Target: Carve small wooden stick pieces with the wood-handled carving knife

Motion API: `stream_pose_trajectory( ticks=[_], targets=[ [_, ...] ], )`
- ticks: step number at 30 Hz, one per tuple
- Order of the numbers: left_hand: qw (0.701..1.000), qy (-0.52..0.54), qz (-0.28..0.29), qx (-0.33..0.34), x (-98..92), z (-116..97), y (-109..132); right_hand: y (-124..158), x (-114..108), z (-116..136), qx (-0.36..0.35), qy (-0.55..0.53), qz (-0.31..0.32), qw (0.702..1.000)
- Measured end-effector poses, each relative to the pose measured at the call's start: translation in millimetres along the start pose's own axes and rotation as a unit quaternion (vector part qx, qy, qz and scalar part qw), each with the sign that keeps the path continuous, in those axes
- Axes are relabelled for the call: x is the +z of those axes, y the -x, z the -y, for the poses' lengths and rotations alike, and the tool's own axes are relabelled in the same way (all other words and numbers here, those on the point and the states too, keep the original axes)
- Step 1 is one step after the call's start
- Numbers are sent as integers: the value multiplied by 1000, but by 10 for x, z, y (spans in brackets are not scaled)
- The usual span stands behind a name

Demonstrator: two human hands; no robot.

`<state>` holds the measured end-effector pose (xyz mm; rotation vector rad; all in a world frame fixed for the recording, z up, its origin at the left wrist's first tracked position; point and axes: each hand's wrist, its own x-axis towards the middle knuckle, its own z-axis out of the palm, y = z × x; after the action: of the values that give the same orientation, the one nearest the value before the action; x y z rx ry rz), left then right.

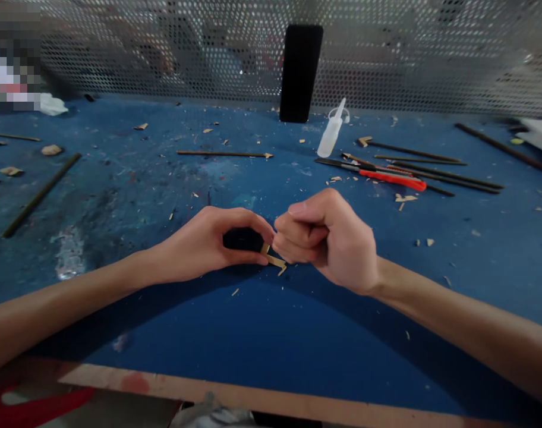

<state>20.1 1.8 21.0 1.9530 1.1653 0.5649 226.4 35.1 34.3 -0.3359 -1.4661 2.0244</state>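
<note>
Both of my hands meet over the middle of the blue table (pixel 253 333). My left hand (pixel 208 244) curls thumb against fingers and pinches a small tan wooden piece (pixel 271 257). My right hand (pixel 327 238) is closed in a fist and grips the same small piece from the right side. A short tan sliver pokes out below the fingertips, close to the table surface. Most of the piece is hidden between my fingers.
A red-handled utility knife (pixel 389 178) and several dark thin sticks (pixel 435 169) lie at the back right. A small white glue bottle (pixel 331 134) leans near a black phone (pixel 300 71) propped against the perforated metal screen. More sticks and wood chips lie at the left.
</note>
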Motion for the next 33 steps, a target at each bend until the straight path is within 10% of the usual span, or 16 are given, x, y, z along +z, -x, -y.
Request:
stream_pose_trajectory(
  ticks=[13, 33],
  targets=[
    [988, -61, -56, 130, 80, 22, 113, 9, 64, -24, 43, -56, -38, 997],
    [995, 0, -54, 88, 27, 114, 93, 183, 201, 439, 38, 110, -25, 993]
  ],
)
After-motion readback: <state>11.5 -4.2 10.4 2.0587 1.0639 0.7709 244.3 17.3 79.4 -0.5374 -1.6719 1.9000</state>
